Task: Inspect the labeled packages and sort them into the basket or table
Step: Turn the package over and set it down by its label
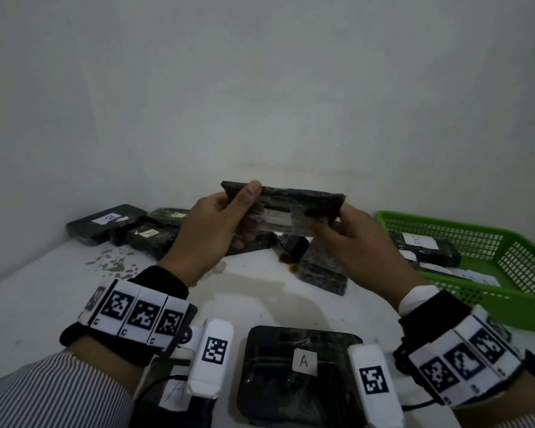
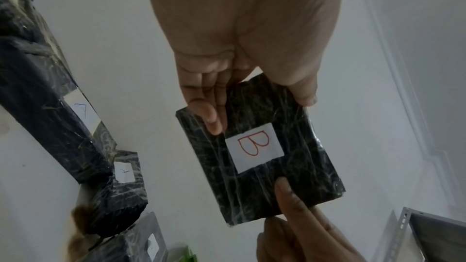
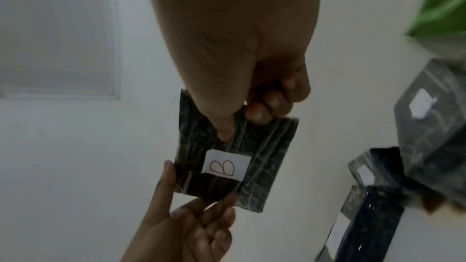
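Note:
I hold a flat black wrapped package (image 1: 294,199) up above the table with both hands. My left hand (image 1: 247,211) pinches its left end, thumb on the near face. My right hand (image 1: 325,223) pinches its right end. The left wrist view shows the package (image 2: 264,182) with a white label (image 2: 254,147) bearing a red B, my left hand (image 2: 257,107) on its top edge. In the right wrist view my right hand (image 3: 244,121) grips the same package (image 3: 267,166). The green basket (image 1: 507,291) sits at right, with a B package (image 1: 423,245) inside.
Black packages lie at the back left, one labelled B (image 1: 105,223), one labelled A (image 1: 149,236). Another (image 1: 322,270) lies under the raised one. Near me rests a package labelled A (image 1: 300,369). The white table (image 1: 44,304) meets the wall behind; brown stains mark it.

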Tool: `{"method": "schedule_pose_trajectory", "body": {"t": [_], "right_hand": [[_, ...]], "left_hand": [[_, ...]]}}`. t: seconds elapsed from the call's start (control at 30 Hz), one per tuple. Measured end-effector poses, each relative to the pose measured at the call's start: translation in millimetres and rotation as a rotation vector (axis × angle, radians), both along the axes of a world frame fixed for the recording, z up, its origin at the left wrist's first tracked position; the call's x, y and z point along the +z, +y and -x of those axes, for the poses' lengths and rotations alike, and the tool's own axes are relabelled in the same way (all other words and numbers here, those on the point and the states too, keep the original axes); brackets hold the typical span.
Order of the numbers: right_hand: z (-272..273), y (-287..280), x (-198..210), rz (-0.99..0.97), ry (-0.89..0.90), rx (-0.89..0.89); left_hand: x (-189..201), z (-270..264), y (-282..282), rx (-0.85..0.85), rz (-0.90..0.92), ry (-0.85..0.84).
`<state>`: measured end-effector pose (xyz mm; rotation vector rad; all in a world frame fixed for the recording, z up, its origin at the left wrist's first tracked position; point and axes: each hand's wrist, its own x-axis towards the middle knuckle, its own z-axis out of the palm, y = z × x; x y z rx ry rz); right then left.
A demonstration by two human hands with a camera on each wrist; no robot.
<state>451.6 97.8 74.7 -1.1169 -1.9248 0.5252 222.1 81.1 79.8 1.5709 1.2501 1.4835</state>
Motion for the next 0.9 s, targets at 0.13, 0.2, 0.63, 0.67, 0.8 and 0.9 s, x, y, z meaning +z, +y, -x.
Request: {"method": "schedule_pose_trajectory", "body": {"t": [0.13, 0.2, 0.63, 0.67, 0.8, 0.9], "right_hand": [[-4, 3, -2, -0.123, -0.157, -0.102], [-2, 4, -6, -0.166, -0.13, -0.109], [12, -27, 4, 0.067, -0.112, 0.188], [12, -27, 3, 0.046, -0.136, 0.193], [18, -21, -4, 0.0, -0.087, 0.181], [20, -23, -6, 0.008, -0.056, 0.204]], "left_hand": [[0, 1, -3, 0.075, -0.023, 0.071], [-1, -3, -4, 0.104, 0.001, 0.102], [0, -33, -25, -0.251, 0.0, 0.052], [1, -32, -26, -0.249, 0.016, 0.014], [0, -31, -26, -0.237, 0.042, -0.051], [-3, -29, -26, -0.234, 0.058, -0.058]]}}
